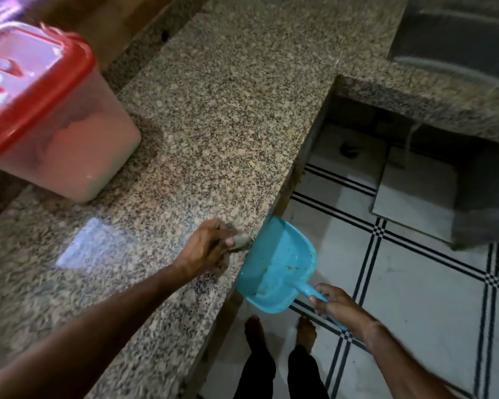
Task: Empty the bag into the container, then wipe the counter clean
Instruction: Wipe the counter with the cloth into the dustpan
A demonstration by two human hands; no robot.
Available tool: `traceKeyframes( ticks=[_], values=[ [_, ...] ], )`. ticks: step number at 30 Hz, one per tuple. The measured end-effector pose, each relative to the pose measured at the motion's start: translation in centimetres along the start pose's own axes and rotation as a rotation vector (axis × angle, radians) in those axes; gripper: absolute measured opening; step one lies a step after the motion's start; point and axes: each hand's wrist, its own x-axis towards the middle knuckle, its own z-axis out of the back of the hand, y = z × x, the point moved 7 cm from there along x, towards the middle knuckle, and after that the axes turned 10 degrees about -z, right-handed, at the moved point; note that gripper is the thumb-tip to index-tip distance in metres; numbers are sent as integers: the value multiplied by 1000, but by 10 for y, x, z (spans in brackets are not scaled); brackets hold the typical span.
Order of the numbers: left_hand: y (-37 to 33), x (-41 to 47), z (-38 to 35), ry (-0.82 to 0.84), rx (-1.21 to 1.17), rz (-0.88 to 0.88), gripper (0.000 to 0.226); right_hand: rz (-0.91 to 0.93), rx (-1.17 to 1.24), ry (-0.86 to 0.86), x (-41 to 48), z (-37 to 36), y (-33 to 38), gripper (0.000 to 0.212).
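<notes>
— What kind of surface is it?
— A speckled granite counter [213,110] that turns a corner toward a steel sink [458,33]. Below it is a white tiled floor [415,283] with thin black stripes.
— And the containers?
— A clear plastic container [69,145] with a red lid stands at the counter's far left, part full of a pale powder. A blue dustpan [277,266] holds a few pale crumbs.
— Who holds what?
— The left hand [208,249] curls round a greyish cloth [239,241], which is blurred, at the counter's front edge. The right hand [337,306] clasps the dustpan's handle, with the pan's lip tucked against that edge beside the cloth.
— Room to move?
— Open granite stretches between the container and the left hand. Two bare feet [254,332] stand on the floor below the dustpan.
</notes>
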Motion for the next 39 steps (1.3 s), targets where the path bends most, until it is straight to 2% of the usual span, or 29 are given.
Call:
traceKeyframes(
  ticks=[3,5,10,12,15,19,22,26,29,31,33,37,39],
  values=[
    [16,12,35,-169,-86,143,34,27,-4,-34,-5,2,6,21],
    [29,20,64,-269,-99,153,37,35,8,-43,-6,3,11,18],
    [77,-3,92,-389,234,434,47,67,23,-27,-2,3,16,21],
    [60,-1,69,-432,241,369,40,58,6,-27,-1,0,15,21],
    [16,3,20,-389,142,246,35,42,-27,-15,1,-6,6,21],
    [-8,2,-23,-271,57,260,43,28,-33,19,-5,-12,3,17],
    [-6,3,-1,-265,-22,236,29,43,-44,10,-7,-7,5,16],
    [15,-10,51,-380,-53,281,35,71,-79,22,-4,-1,16,18],
    [4,9,31,-249,-85,212,41,97,-119,57,0,-1,25,24],
    [-2,16,-3,-184,-73,188,36,107,-147,92,2,0,28,25],
    [-13,13,-22,-187,-1,206,33,126,-177,132,4,4,27,20],
    [-41,-33,-30,-284,91,248,61,156,-223,165,-5,22,20,12],
    [-37,-64,-30,-274,152,352,57,168,-245,178,-8,30,17,13]
  ],
)
